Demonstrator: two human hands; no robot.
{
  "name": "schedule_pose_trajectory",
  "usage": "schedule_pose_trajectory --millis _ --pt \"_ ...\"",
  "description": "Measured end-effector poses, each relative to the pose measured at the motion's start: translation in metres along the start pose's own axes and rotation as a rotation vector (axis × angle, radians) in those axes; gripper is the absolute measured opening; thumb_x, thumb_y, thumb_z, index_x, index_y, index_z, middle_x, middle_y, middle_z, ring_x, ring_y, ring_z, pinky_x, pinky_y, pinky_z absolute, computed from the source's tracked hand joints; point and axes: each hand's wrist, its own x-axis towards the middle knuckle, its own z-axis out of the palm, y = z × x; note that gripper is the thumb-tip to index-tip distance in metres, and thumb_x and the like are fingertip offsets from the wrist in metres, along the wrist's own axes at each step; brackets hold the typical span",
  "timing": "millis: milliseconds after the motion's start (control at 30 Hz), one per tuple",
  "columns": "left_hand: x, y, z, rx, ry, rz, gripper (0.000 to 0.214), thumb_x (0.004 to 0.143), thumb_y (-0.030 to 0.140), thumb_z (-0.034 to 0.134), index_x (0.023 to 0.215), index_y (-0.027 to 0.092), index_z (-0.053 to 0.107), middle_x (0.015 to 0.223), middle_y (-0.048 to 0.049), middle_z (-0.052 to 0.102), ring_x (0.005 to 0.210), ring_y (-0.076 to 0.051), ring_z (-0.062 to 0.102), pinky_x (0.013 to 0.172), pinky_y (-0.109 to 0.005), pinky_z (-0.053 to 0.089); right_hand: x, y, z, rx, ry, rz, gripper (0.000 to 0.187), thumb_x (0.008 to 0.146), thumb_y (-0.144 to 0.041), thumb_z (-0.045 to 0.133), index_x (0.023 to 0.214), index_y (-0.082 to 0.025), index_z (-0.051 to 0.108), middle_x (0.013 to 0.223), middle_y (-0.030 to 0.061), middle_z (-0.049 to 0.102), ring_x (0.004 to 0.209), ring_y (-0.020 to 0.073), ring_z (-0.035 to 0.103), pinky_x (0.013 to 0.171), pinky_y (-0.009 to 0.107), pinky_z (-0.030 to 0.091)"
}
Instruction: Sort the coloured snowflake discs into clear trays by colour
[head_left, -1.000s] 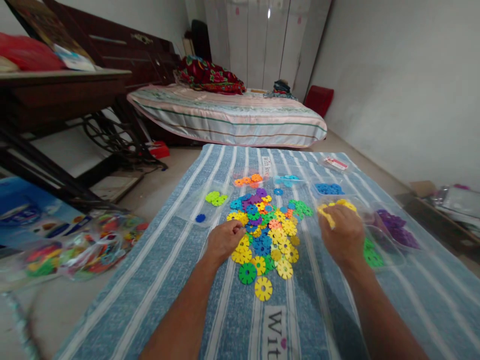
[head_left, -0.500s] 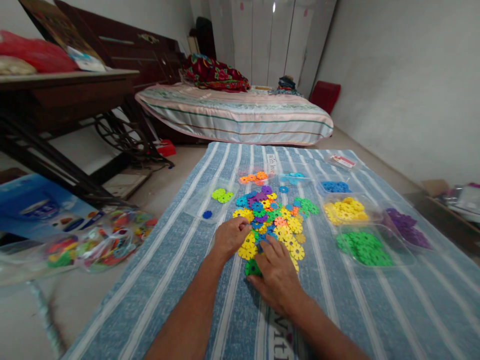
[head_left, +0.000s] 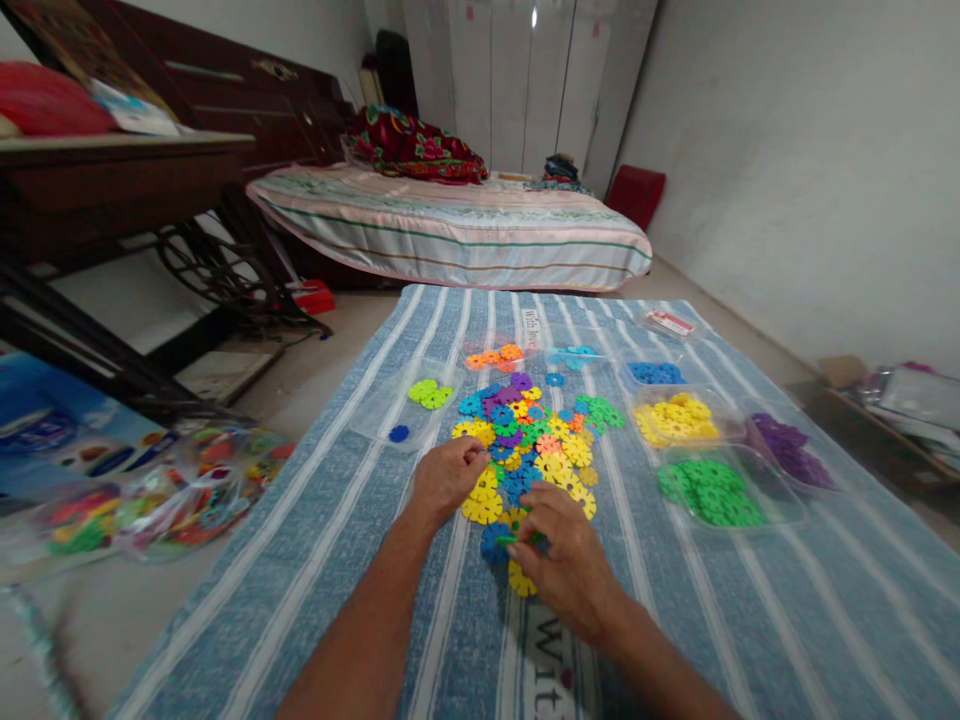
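Note:
A loose pile of flower-shaped plastic discs in yellow, blue, green, purple and orange lies on the striped cloth. My right hand, at the pile's near edge, pinches a green flower-shaped disc between thumb and fingers. Below it rest a blue disc and a yellow disc. Along the pile's left side is my left hand, its thumb and fingers pressed together beside yellow discs; whatever is in that pinch, if anything, is hidden.
Clear trays on the right hold green discs, yellow discs, purple discs and blue discs. Behind and left of the pile, others hold orange discs, light blue discs and lime discs. A bed stands beyond.
My right hand has lifted a green disc from the pile's near edge, and blue and yellow discs now show there. My left hand keeps its place by the pile. The view has shifted slightly right.

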Motion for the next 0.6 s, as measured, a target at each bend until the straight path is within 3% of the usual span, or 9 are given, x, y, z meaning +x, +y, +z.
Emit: schedule_pose_trajectory --millis 133,267,333,433,600 --pt "0.000 0.001 0.000 -0.011 -0.005 -0.015 0.022 0.077 0.037 0.049 0.084 0.022 0.064 0.076 0.0001 0.067 0.073 -0.015 0.060 0.063 -0.023 0.040 0.002 0.023 -0.051 -0.165 0.183 -0.021 0.009 0.078 -0.024 0.056 0.070 -0.023 0.056 0.097 0.0052 0.064 0.106 0.0212 0.054 0.094 0.042 0.041" --pt "-0.001 0.003 -0.001 -0.012 -0.004 -0.020 0.022 0.077 0.036 0.049 0.083 0.022 0.065 0.075 0.0001 0.067 0.073 -0.015 0.060 0.062 -0.023 0.039 -0.001 0.065 -0.118 -0.628 0.459 0.049 0.016 0.081 -0.034 0.054 0.074 -0.020 0.058 0.092 0.0097 0.063 0.097 0.0258 0.056 0.089 0.048 0.041" --pt "-0.001 0.003 -0.001 -0.002 -0.011 -0.016 0.022 0.077 0.037 0.049 0.082 0.022 0.065 0.075 -0.0001 0.067 0.073 -0.015 0.059 0.061 -0.023 0.039 -0.004 0.080 -0.138 -0.802 0.534 0.105 0.021 0.080 -0.037 0.054 0.079 -0.018 0.060 0.091 0.0121 0.063 0.095 0.0288 0.056 0.087 0.050 0.041" --pt "0.000 0.002 0.000 0.005 -0.008 -0.012 0.022 0.077 0.037 0.049 0.082 0.021 0.065 0.076 -0.0005 0.067 0.072 -0.015 0.059 0.061 -0.023 0.038 -0.006 0.082 -0.131 -0.783 0.495 0.054 0.022 0.081 -0.037 0.054 0.083 -0.017 0.062 0.089 0.0117 0.063 0.094 0.0272 0.056 0.087 0.047 0.043" --pt "-0.001 0.002 0.001 -0.004 0.006 -0.008 0.023 0.077 0.037 0.049 0.082 0.021 0.065 0.075 -0.0001 0.067 0.072 -0.015 0.059 0.061 -0.023 0.039 -0.006 0.048 -0.057 -0.455 0.216 -0.087 0.017 0.081 -0.029 0.054 0.094 -0.021 0.062 0.103 0.0092 0.061 0.111 0.0251 0.049 0.093 0.047 0.043"
